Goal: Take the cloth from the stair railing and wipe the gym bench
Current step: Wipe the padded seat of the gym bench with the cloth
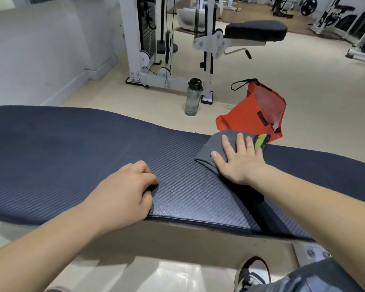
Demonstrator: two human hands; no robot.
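The dark blue padded gym bench runs across the view from left to right, with a gap between its two pads near my right wrist. A grey cloth with a green and black edge lies on the bench's far side. My right hand presses flat on the cloth with straight, spread fingers. My left hand rests on the bench near its front edge, fingers curled under, nothing in it.
Beyond the bench stand a clear water bottle and an orange bag on the floor. A white cable machine with a black seat is behind them. My shoe is below the bench at the right.
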